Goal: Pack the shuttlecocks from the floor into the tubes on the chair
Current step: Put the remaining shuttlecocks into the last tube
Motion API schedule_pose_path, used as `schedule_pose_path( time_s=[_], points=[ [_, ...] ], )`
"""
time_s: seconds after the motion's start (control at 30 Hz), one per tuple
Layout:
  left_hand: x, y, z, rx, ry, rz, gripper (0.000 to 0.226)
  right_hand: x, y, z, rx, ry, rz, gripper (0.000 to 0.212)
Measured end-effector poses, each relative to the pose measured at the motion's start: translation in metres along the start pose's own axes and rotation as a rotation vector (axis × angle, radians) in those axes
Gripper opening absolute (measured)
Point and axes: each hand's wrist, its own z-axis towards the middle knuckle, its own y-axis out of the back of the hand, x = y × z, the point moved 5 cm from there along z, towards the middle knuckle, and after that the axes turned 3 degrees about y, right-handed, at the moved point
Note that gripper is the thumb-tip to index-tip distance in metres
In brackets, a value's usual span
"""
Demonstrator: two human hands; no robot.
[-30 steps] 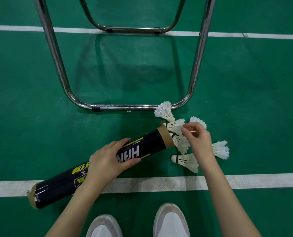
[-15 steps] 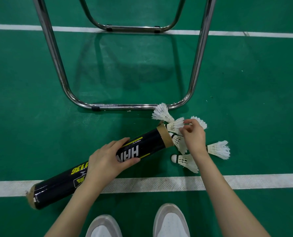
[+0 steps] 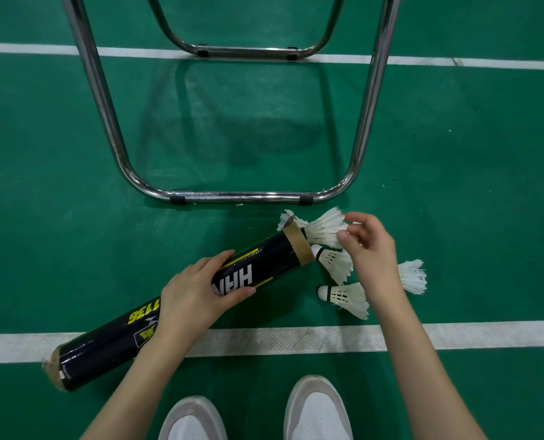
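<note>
Left hand (image 3: 197, 293) grips tube (image 3: 175, 309); right hand (image 3: 370, 249) pinches shuttlecock (image 3: 324, 230) (feathers).

A green floor (image 3: 455, 185) with white lines (image 3: 296, 339) is seen. A metal chair frame (image 3: 242, 196) stands on it at the upper middle. Three shuttlecocks (image 3: 345, 296) lie at the middle right, and two white shoes (image 3: 316, 411) are planted at the bottom.

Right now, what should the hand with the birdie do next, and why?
Probably push it deeper into the tube. The right hand pinches the feathers of a shuttlecock whose nose end already sits at the tube's open mouth, and the left hand grips the tube. Others lie loose on the floor.
</note>
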Motion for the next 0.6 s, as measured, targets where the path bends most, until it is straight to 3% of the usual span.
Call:
schedule_pose_path(
  time_s=[0.4,0.6],
  points=[
    [-0.005,-0.002,-0.002,-0.027,-0.033,0.009,0.091,-0.003,-0.032,-0.025,0.182,-0.038,0.172,0.017],
    [-0.006,-0.001,-0.005,-0.039,-0.048,0.004,0.088,-0.008,-0.038,-0.025,0.201,-0.070,0.053,0.047]
  ],
)
